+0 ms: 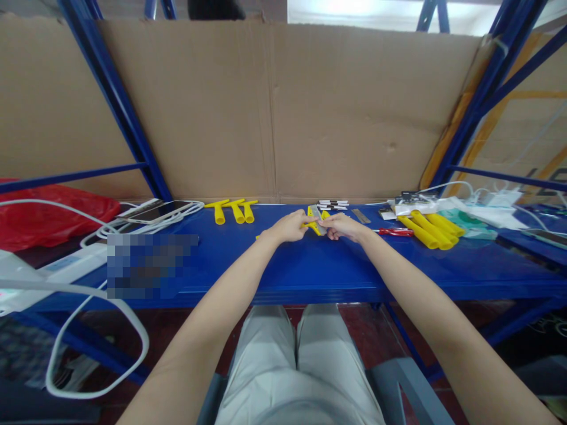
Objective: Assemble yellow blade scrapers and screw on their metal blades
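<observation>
In the head view, my left hand [290, 226] has its fingers closed on a yellow plastic scraper head [313, 228] held just above the blue table. My right hand [343, 226] meets it from the other side, thumb and fingers pinching a flat grey metal blade [317, 213] that lies against the yellow plastic. Fingers hide part of both pieces. Beyond my hands lie several small white-and-black wrapped strips [333, 205] and a loose flat metal strip [361, 216]. A screwdriver with a red handle [396, 232] lies right of my right hand.
Yellow T-shaped scrapers [240, 211] stand at the back left. Several yellow tube handles [427, 230] lie on the right beside a teal plastic bag [469, 223]. White cables [146, 224] and a red bag [53, 213] occupy the left. Cardboard [274, 106] walls off the back.
</observation>
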Available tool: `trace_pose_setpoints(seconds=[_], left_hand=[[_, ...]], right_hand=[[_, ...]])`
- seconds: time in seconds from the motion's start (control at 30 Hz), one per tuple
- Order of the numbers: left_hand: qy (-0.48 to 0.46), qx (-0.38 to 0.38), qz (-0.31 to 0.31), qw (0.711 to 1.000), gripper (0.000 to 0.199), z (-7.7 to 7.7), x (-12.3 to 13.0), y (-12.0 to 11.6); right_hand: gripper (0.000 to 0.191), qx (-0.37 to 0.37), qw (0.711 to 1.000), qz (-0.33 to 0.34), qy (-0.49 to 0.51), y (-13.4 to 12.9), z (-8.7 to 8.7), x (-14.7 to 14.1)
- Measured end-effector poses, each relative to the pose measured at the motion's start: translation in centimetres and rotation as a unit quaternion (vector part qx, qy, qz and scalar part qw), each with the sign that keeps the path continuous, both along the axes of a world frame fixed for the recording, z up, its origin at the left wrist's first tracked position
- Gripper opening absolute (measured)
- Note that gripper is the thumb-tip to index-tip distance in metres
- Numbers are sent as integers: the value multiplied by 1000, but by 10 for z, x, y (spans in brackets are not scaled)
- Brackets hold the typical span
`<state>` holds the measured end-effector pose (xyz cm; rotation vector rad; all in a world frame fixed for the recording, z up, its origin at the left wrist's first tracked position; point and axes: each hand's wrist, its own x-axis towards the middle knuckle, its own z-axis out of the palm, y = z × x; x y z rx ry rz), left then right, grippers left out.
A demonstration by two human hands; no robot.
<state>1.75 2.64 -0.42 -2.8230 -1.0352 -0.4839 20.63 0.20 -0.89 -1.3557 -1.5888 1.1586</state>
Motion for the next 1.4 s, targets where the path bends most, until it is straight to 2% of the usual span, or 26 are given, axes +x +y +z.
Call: trace_pose_setpoints(seconds=[0.17, 0.43, 0.57, 0.73, 0.87, 1.0, 1.17, 1.4], left_hand=[[2, 21, 19, 1000, 41, 5, -1, -5], [-1, 23, 9, 1000, 42, 9, 1, -11], [-4, 27, 6, 1000, 43, 10, 1, -13], [12, 22, 22, 999, 41, 12, 1, -17], [31, 14, 16, 999, 39, 14, 3, -21], [34, 8, -9, 999, 39, 14, 7, -25], [22, 4, -28, 999, 36, 15, 11, -29], [24, 14, -36, 999, 37, 16, 13, -35]], right_hand=[[18, -26, 999, 21, 38, -4, 2, -2], [20, 37, 991, 54, 115, -1, -2, -2], [21, 34, 990, 55, 124, 0, -2, -1], [27, -13, 992, 80, 96, 0, -3, 3], [20, -71, 985, 124, 98, -3, 4, 9], [13, -46, 986, 64, 145, -4, 12, 11], [7, -4, 982, -4, 188, 1, 9, 4], [15, 29, 980, -56, 189, 2, 5, -4]])
